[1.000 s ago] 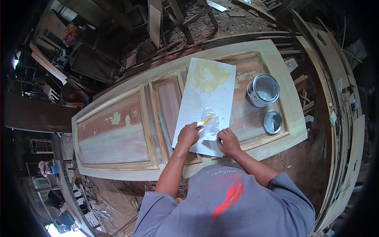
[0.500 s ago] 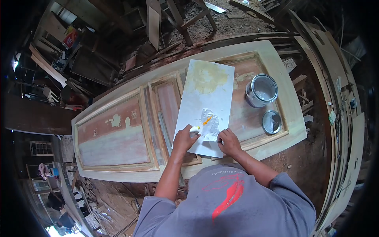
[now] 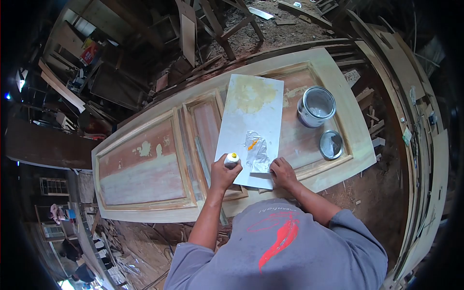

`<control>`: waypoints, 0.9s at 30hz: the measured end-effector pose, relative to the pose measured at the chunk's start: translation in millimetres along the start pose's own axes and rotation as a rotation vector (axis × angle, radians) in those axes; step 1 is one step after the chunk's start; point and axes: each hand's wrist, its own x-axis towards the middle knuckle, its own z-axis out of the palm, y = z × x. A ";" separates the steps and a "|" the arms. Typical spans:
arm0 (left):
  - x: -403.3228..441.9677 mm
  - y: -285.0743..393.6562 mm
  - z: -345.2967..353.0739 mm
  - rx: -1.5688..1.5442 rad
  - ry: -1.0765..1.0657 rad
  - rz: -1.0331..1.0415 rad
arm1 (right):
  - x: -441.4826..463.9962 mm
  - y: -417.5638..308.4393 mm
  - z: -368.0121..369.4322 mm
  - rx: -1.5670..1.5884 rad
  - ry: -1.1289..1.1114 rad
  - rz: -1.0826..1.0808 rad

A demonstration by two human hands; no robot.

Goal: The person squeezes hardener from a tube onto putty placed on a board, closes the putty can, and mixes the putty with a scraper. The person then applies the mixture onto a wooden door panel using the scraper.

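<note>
My left hand is wrapped round a small white tube with a yellow tip, its tip tilted upward. Beneath and beyond it lies a long white board, stained yellowish at its far end. Grey-white putty is spread on the board, with an orange streak across its upper part. My right hand is at the board's right edge beside the putty, fingers curled. Whether it grips the board or a thin flat tool there is hard to make out.
A wooden panelled door lies flat under the board. On its right panel stand an open can and a round lid with grey residue. Long planks line the right side. Wood scraps litter the floor.
My left hand has raised the tube from over the putty, moving it slightly left and turning its tip upward. My right hand stays by the board's edge, its fingers slightly shifted.
</note>
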 end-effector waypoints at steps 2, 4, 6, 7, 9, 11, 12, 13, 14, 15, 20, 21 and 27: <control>-2.8 16.3 1.7 -0.057 -0.061 -0.083 | -3.4 2.6 1.6 0.009 0.002 0.003; -6.5 36.6 3.9 -0.066 -0.133 -0.161 | -7.1 4.9 2.4 0.022 0.005 0.016; -8.5 36.1 16.4 -0.155 -0.102 -0.176 | -10.3 5.6 2.8 0.051 0.025 0.020; -8.5 35.1 23.1 -0.200 -0.086 -0.184 | -11.4 7.2 3.4 0.066 0.035 0.021; -6.8 36.9 36.6 -0.289 -0.096 -0.168 | -14.2 11.9 2.0 0.079 -0.003 0.037; -5.9 42.4 48.5 -0.407 -0.103 -0.199 | -18.2 17.0 -1.3 0.080 -0.002 0.033; -5.4 45.2 50.0 -0.399 -0.110 -0.207 | -21.9 22.2 -5.9 0.090 0.033 0.065; -4.4 50.7 47.3 -0.394 -0.109 -0.218 | -25.1 28.9 -14.8 0.100 0.061 0.092; -3.9 54.1 43.8 -0.389 -0.099 -0.233 | -27.1 37.2 -22.9 0.113 0.084 0.113; -4.2 54.3 40.3 -0.393 -0.034 -0.203 | -27.8 45.8 -30.4 0.067 0.148 0.185; -22.3 28.5 1.2 -0.418 0.243 -0.246 | -1.2 88.7 -67.1 -0.222 0.266 0.527; -29.2 24.9 -6.6 -0.420 0.293 -0.249 | 9.8 95.8 -71.5 -0.294 0.206 0.590; -63.1 17.4 -46.5 -0.482 0.564 -0.275 | 35.6 107.4 -90.6 -0.367 -0.152 0.828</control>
